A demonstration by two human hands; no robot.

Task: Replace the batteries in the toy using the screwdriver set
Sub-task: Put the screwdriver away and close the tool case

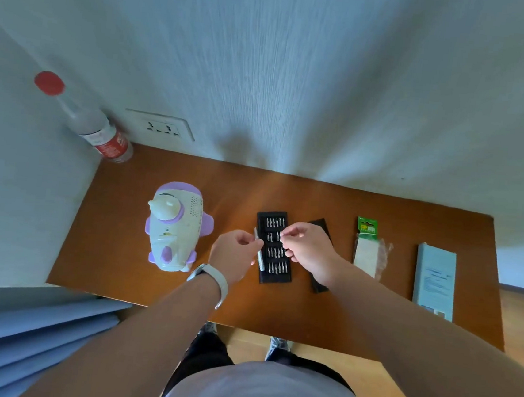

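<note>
Two hands above bit tray [274, 247] | left [233, 253] grips screwdriver handle [258, 246] | right [305, 247] pinches bit

- Toy [174, 226]: white and purple plastic, lying on the counter, left of the set.
- Bit tray [274, 247]: black, open, four rows of metal bits.
- Screwdriver handle [259, 249]: slim, silver, at the tray's left edge.
- Battery pack [367, 247]: green-topped card, lying flat to the right.

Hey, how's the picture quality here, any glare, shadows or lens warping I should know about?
Head view: the wide-angle lens bows the table edges and stretches the wall; a bright streak of glare crosses the wood behind the bit tray; soft fan-shaped shadows fall on the wall; the left hand and right hand look slightly soft, the bits too small to tell apart.
</note>
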